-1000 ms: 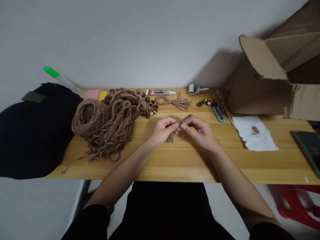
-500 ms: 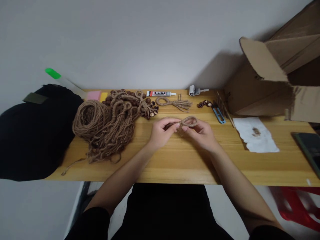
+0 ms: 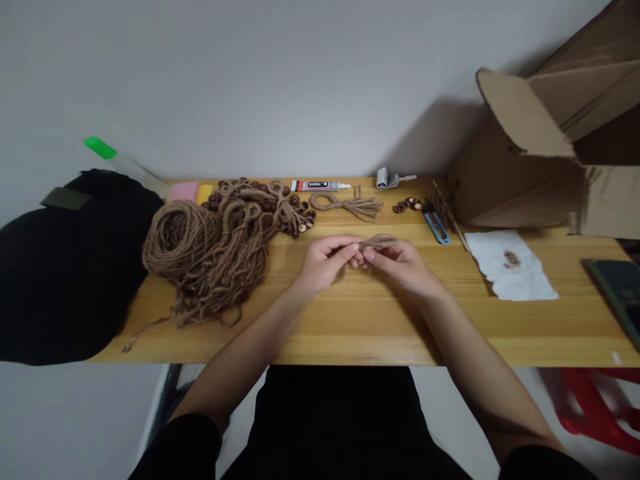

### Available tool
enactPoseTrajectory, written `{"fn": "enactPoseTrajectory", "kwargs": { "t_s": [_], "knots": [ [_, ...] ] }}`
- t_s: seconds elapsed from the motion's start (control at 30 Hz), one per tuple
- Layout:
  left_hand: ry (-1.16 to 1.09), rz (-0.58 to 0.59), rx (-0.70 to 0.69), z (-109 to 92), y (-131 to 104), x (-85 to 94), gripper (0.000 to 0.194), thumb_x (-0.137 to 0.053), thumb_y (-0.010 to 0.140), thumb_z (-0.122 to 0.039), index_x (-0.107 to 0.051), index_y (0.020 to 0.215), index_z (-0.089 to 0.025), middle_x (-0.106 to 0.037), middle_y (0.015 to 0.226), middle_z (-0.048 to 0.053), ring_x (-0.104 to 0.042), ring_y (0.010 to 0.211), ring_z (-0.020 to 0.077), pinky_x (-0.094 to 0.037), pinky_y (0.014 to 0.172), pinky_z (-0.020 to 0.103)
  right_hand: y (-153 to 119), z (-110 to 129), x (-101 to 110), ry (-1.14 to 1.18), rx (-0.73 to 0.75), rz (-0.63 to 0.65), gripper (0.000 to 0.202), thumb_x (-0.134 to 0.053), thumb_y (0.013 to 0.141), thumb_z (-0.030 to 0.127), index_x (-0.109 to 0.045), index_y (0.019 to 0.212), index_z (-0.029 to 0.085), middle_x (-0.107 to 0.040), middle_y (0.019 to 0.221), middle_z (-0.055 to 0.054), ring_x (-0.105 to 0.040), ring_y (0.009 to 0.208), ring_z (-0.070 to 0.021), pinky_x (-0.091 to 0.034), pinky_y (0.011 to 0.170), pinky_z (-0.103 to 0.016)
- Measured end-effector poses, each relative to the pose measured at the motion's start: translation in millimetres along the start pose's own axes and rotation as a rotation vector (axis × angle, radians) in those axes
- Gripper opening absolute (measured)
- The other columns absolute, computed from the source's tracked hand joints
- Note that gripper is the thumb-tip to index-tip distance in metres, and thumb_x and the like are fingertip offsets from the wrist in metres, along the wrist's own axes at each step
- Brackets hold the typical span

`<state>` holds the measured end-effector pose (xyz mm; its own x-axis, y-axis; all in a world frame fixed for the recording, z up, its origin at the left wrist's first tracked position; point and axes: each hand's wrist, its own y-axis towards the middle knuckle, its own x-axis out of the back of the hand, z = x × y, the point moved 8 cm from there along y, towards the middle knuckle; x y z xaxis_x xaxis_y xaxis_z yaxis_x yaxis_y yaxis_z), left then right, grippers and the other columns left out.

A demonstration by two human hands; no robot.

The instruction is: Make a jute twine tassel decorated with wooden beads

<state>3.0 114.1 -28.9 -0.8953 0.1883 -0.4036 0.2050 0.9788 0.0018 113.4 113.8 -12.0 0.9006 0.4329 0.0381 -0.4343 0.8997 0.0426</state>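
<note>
Brown cord bent into a loop (image 3: pixel 379 244) is pinched between both hands above the middle of the table. My left hand (image 3: pixel 324 265) grips it between thumb and fingers, and frayed cord ends hang just below these fingertips. My right hand (image 3: pixel 403 265) is closed on the loop side, its thumb close to the left one. The loop is seen nearly edge-on, so its opening is hidden. Beyond the hands lies a similar looped cord tassel (image 3: pixel 346 205). To the left is a heap of knotted brown cord (image 3: pixel 240 253) beside a coil of cord (image 3: pixel 177 230).
At the back lie a glue tube (image 3: pixel 317 186), dark beads (image 3: pixel 405 205) and blue thread snips (image 3: pixel 437 225). A stained white tissue (image 3: pixel 530 277) and a phone (image 3: pixel 613 293) are on the right, below a cardboard box (image 3: pixel 515 167). A black cap (image 3: pixel 75 280) covers the left end.
The loop, which showed its opening before, has been turned nearly edge-on. Cord ends now show below my left fingers. Both hands stay in about the same place.
</note>
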Motion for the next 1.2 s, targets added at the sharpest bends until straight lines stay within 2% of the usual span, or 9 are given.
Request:
{"fn": "enactPoseTrajectory", "kwargs": {
  "t_s": [0.17,0.3,0.43,0.67,0.77,0.97,1.1,1.2],
  "knots": [
    [-0.239,-0.006,0.190,18.2,-0.3,-2.4,0.037,-0.087,0.054,-0.035,-0.069,0.076,-0.011,-0.064,0.059,0.000,-0.056,0.052,0.0066,-0.046,0.054,0.020,-0.6,-9.5,-3.5,0.114,-0.086,0.036,0.032,-0.071,0.075,0.049,-0.066,0.077,0.018,-0.069,0.073,-0.003,-0.061,0.067,-0.0127,-0.051,0.068,-0.028],
    [-0.333,0.004,0.265,23.4,-2.1,-5.5,0.033,-0.084,0.059,-0.024,-0.067,0.085,-0.012,-0.062,0.058,-0.002,-0.055,0.050,0.0053,-0.045,0.054,0.019,-0.6,-11.5,-5.5,0.122,-0.098,0.066,0.032,-0.071,0.074,0.049,-0.065,0.074,0.018,-0.069,0.072,-0.003,-0.061,0.067,-0.0123,-0.051,0.067,-0.027],
    [-0.333,-0.005,0.316,27.0,-4.1,-6.1,0.026,-0.080,0.065,-0.020,-0.064,0.084,-0.012,-0.060,0.056,-0.004,-0.053,0.048,0.0056,-0.045,0.054,0.021,-0.1,-11.7,-6.6,0.072,-0.115,0.083,0.037,-0.068,0.075,0.054,-0.064,0.071,0.017,-0.068,0.069,-0.004,-0.059,0.064,-0.0125,-0.050,0.064,-0.027],
    [-0.273,0.102,0.277,19.8,-4.9,-11.3,0.036,-0.086,0.057,-0.032,-0.060,0.074,-0.012,-0.062,0.055,-0.002,-0.053,0.048,0.0056,-0.039,0.049,0.018,-0.8,-8.4,-0.6,0.066,-0.095,0.035,0.032,-0.072,0.073,0.048,-0.062,0.070,0.018,-0.063,0.066,0.000,-0.055,0.061,-0.0107,-0.046,0.060,-0.026],
    [-0.153,0.180,0.249,12.9,-5.0,-13.2,0.039,-0.086,0.057,-0.038,-0.060,0.071,-0.012,-0.063,0.056,-0.001,-0.052,0.047,0.0057,-0.039,0.047,0.019,-3.1,-10.8,3.5,0.112,-0.143,0.023,0.033,-0.076,0.069,0.046,-0.061,0.072,0.017,-0.063,0.065,0.000,-0.055,0.060,-0.0106,-0.045,0.059,-0.025],
    [0.159,0.319,0.123,-6.2,-6.3,-14.8,0.031,-0.081,0.065,-0.038,-0.064,0.074,-0.012,-0.066,0.061,0.002,-0.056,0.052,0.0070,-0.044,0.051,0.019,-7.2,-17.3,3.3,0.161,-0.267,0.103,0.037,-0.079,0.063,0.047,-0.058,0.070,0.016,-0.061,0.061,0.001,-0.051,0.052,-0.0083,-0.038,0.050,-0.022],
    [0.249,0.375,0.076,-10.1,-8.8,-15.7,0.027,-0.079,0.067,-0.035,-0.067,0.074,-0.012,-0.067,0.065,0.004,-0.059,0.056,0.0089,-0.048,0.055,0.021,-9.4,-20.6,3.5,0.194,-0.311,0.162,0.033,-0.077,0.067,0.044,-0.058,0.067,0.016,-0.058,0.057,0.003,-0.047,0.048,-0.0067,-0.035,0.045,-0.020],
    [0.291,0.468,0.080,-8.4,-13.3,-21.7,0.019,-0.076,0.071,-0.028,-0.069,0.076,-0.011,-0.069,0.070,0.006,-0.063,0.063,0.0111,-0.050,0.061,0.023,-12.5,-21.6,1.1,0.192,-0.332,0.255,0.030,-0.076,0.068,0.041,-0.061,0.068,0.016,-0.059,0.057,0.003,-0.050,0.050,-0.0072,-0.038,0.047,-0.020]
  ]
}}
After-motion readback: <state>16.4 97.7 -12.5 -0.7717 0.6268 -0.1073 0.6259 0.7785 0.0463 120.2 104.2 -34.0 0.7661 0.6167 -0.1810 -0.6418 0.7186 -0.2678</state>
